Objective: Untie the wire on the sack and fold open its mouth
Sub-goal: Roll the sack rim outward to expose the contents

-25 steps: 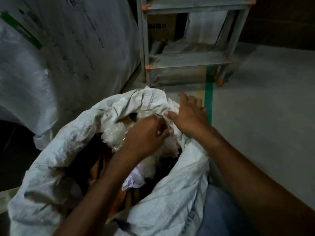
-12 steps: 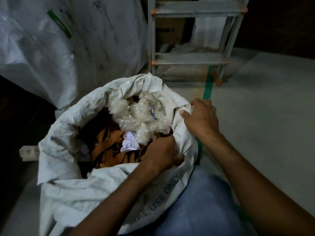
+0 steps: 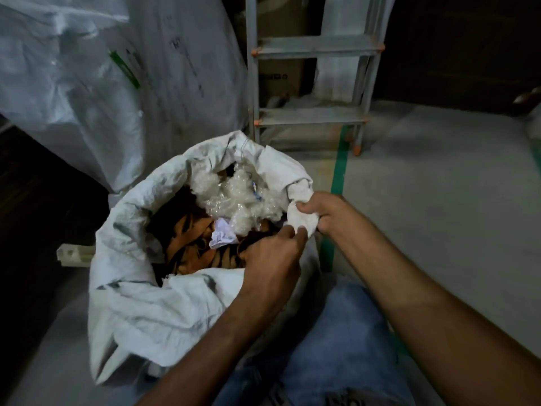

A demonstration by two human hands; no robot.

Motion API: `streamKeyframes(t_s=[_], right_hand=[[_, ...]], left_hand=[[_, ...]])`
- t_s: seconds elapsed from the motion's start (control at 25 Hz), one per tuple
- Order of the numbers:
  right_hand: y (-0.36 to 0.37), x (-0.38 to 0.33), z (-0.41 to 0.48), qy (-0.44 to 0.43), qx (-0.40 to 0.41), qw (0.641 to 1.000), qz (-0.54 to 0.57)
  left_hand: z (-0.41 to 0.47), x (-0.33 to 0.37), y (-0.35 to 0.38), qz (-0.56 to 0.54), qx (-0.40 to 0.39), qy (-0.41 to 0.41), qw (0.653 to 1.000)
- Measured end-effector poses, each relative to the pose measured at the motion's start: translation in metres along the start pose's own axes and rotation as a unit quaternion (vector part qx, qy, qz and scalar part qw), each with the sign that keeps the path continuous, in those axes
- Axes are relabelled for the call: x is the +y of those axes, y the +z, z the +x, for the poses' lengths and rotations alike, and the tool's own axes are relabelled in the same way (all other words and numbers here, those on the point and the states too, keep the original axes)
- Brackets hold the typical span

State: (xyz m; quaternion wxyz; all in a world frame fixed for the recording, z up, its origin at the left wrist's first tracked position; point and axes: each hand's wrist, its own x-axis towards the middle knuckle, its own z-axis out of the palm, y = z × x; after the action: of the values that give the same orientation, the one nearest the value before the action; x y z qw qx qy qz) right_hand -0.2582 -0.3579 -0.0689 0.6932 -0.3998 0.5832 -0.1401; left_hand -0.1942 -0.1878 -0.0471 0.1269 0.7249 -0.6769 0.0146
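Knee (image 3: 336, 332): in blue denim, nearest the viewer, just right of the sack and partly under both forearms.

Sack (image 3: 152, 312): white woven material, standing on the floor (image 3: 439, 200) directly in front of the person, against the knee. Mouth open, with the rim rolled and folded outward along the near and left sides. The right part of the rim is bunched into a thick wad.

Left hand (image 3: 272, 259): reaches over the near edge of the sack. Grip closed, fingertips pinching the lower edge of the bunched wad.

Right hand (image 3: 325, 212): at the right edge of the mouth. Grip closed, fingers and thumb curled round the same wad from the outer side. The two hands are just beside each other on the cloth.

Sack contents, all inside the open mouth:
- brown strips (image 3: 190, 250), filling the middle
- crumpled white paper (image 3: 222, 237), lying on the strips
- clear crinkled plastic film (image 3: 234, 197), heaped towards the far side

Small pale block (image 3: 74, 254): on the floor left of the sack; what it is cannot be made out.

Green tape line (image 3: 339, 168): on the floor, running away from beyond the right hand.

Large plastic-covered bale (image 3: 87, 83): beyond the sack, to the left.

Metal stepladder (image 3: 310, 51): beyond the sack, orange caps at its joints and feet.

Cardboard box (image 3: 278, 74): behind the ladder rungs.
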Motion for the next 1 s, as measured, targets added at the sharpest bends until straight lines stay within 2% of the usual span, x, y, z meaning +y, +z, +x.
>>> streamKeyframes(t_s=[0.08,0.16,0.2,0.24,0.28,0.32,0.36,0.4,0.44,0.48,0.52,0.6,0.64,0.68,0.72,0.76,0.84,0.92,1.0], right_hand=[[0.004,0.001,-0.018,0.012,-0.001,1.0,0.021],[-0.001,0.011,-0.021,0.03,-0.038,0.994,0.095],[-0.004,0.015,-0.018,0.054,-0.048,0.991,0.117],[-0.006,0.018,-0.019,0.067,-0.059,0.988,0.123],[-0.008,0.02,-0.02,0.054,-0.047,0.992,0.099],[-0.009,0.023,-0.024,-0.002,-0.007,1.0,0.008],[-0.012,0.025,-0.029,-0.096,0.045,0.984,-0.142],[-0.015,0.026,-0.036,-0.219,0.092,0.924,-0.299],[-0.015,0.023,-0.05,-0.341,0.11,0.831,-0.426],[-0.013,0.015,-0.065,-0.428,0.083,0.736,-0.517],[-0.01,0.007,-0.077,-0.459,0.006,0.67,-0.584],[-0.005,-0.003,-0.084,-0.389,-0.181,0.598,-0.678],[0.0,0.0,-0.081,-0.341,-0.224,0.544,-0.733],[0.003,0.007,-0.077,-0.318,-0.229,0.492,-0.777],[0.006,0.017,-0.074,-0.337,-0.203,0.457,-0.798],[0.007,0.026,-0.072,-0.382,-0.16,0.438,-0.798],[0.005,0.047,-0.065,-0.48,-0.068,0.404,-0.776],[-0.001,0.065,-0.064,-0.535,-0.003,0.39,-0.75],[-0.003,0.076,-0.068,-0.552,0.032,0.389,-0.737]], left_hand=[[-0.006,-0.009,-0.003,-0.077,0.016,-0.003,0.997],[-0.013,-0.033,-0.011,-0.261,-0.063,-0.063,0.961],[-0.019,-0.046,-0.016,-0.315,-0.107,-0.095,0.938],[-0.025,-0.058,-0.019,-0.307,-0.161,-0.116,0.931],[-0.029,-0.064,-0.021,-0.292,-0.217,-0.12,0.924],[-0.031,-0.063,-0.021,-0.27,-0.262,-0.107,0.92],[-0.033,-0.06,-0.014,-0.236,-0.278,-0.08,0.928],[-0.035,-0.054,-0.006,-0.179,-0.268,-0.053,0.945],[-0.036,-0.044,-0.002,-0.106,-0.233,-0.034,0.966],[-0.038,-0.036,0.002,-0.034,-0.183,-0.023,0.982],[-0.041,-0.03,0.005,0.016,-0.133,-0.014,0.991],[-0.056,-0.018,0.008,0.048,-0.043,0.007,0.998],[-0.064,-0.016,0.011,0.044,-0.012,0.0,0.999],[-0.071,-0.017,0.012,0.029,0.001,-0.021,0.999],[-0.076,-0.024,0.009,0.005,-0.003,-0.052,0.999],[-0.078,-0.036,0.002,-0.007,-0.029,-0.064,0.997],[-0.083,-0.07,-0.017,-0.013,-0.116,-0.037,0.992],[-0.087,-0.105,-0.041,-0.052,-0.229,-0.047,0.971],[-0.094,-0.125,-0.046,-0.062,-0.295,-0.056,0.952]])
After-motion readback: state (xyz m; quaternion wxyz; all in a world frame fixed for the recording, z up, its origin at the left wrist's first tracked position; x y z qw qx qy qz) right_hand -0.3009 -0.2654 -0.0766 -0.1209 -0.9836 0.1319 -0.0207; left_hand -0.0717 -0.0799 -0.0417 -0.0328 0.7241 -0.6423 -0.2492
